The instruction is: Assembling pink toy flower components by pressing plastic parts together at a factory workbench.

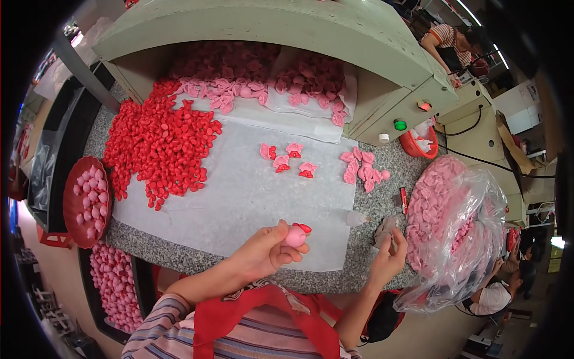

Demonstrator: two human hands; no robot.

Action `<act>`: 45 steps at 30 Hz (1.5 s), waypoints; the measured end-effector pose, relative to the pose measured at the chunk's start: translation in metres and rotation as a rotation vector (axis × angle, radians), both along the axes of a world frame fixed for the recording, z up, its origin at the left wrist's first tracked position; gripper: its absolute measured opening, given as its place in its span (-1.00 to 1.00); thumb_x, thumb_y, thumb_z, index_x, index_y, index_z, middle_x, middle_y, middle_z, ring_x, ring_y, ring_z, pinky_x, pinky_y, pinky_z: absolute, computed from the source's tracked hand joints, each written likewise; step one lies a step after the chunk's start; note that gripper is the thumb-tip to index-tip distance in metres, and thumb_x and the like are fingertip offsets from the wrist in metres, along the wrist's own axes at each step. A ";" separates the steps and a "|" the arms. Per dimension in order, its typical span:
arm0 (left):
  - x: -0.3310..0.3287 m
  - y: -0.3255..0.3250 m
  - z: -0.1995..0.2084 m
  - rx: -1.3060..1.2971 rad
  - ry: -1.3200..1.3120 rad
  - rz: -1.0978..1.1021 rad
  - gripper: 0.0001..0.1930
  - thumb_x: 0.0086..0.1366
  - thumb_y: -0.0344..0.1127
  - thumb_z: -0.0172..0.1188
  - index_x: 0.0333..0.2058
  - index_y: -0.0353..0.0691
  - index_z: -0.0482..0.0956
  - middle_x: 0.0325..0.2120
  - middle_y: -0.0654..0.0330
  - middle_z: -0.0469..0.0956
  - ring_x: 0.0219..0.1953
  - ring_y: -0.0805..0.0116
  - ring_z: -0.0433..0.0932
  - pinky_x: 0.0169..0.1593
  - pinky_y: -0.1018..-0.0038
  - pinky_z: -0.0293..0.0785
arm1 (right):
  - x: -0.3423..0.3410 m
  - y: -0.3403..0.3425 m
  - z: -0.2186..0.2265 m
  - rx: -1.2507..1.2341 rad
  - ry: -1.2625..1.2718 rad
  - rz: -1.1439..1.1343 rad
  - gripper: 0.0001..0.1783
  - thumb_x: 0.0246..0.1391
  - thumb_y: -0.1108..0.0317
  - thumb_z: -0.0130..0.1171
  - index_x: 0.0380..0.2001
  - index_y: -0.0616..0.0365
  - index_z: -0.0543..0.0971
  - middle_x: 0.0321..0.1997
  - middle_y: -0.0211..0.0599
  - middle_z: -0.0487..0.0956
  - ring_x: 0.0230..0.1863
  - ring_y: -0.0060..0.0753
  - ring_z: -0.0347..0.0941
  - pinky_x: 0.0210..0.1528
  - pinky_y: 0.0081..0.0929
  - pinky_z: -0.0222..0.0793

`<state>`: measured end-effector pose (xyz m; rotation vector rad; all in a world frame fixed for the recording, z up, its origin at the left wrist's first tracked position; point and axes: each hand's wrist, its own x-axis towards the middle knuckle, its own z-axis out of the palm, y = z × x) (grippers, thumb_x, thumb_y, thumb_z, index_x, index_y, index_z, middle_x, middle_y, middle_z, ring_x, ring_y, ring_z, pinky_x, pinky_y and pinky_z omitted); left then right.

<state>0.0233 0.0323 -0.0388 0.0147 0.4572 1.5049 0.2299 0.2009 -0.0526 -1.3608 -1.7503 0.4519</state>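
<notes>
Over the front of the white sheet, my left hand (260,251) pinches a small round pink plastic piece (295,237) with a red part (304,227) at its top. To the right, my right hand (387,263) has its fingers curled at a crumpled grey cloth (388,225) on the speckled tabletop; their grip is partly hidden. A small translucent bottle (357,218) lies beside the cloth. Farther back on the sheet sit several pink pieces with red parts joined to them (281,163). A loose cluster of pink leaf-shaped pieces (365,167) lies right of these.
A large heap of red pieces (158,143) covers the left of the sheet (239,209). Pink pieces fill the opening under a pale green machine (257,24). At right stands a clear plastic bag (478,239) of pink pieces; at left, a red bowl (72,209) of pink balls.
</notes>
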 end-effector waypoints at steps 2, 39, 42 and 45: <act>0.004 0.004 0.002 -0.053 -0.024 -0.048 -0.48 0.24 0.06 -0.14 -0.13 -0.36 0.37 -0.36 0.08 0.53 -0.43 0.44 0.53 -0.32 0.66 0.46 | 0.032 0.022 -0.034 0.124 -0.207 0.028 -0.83 -0.08 0.52 0.08 -0.32 0.27 0.48 -0.30 -0.24 0.48 -0.39 -0.46 0.40 -0.31 -0.56 0.33; 0.013 -0.025 0.022 -0.264 1.278 0.223 -0.73 -0.02 -0.19 0.30 -0.49 -0.28 0.48 -0.68 0.24 0.42 -0.62 0.48 0.47 -0.54 0.65 0.39 | -0.081 -0.094 0.019 -1.107 1.030 0.827 -0.79 -0.01 0.49 0.05 -0.26 0.35 0.44 -0.21 -0.23 0.46 -0.20 -0.44 0.39 -0.13 -0.50 0.30; 0.016 -0.025 0.023 -0.162 1.194 0.414 -0.69 -0.19 -0.46 0.39 -0.41 -0.33 0.51 -0.54 0.22 0.42 -0.55 0.53 0.45 -0.48 0.66 0.43 | -0.079 -0.094 0.015 -1.126 1.032 0.828 -0.80 0.03 0.46 0.02 -0.26 0.33 0.44 -0.21 -0.23 0.47 -0.24 -0.42 0.42 -0.16 -0.48 0.33; 0.017 -0.023 0.022 -0.024 1.350 0.536 -0.66 -0.17 -0.50 0.36 -0.33 -0.35 0.52 -0.43 0.20 0.41 -0.48 0.53 0.46 -0.41 0.63 0.46 | -0.080 -0.091 0.018 -1.117 0.996 0.834 -0.72 0.05 0.37 0.00 -0.19 0.31 0.40 -0.12 -0.15 0.42 -0.13 -0.32 0.37 -0.06 -0.35 0.28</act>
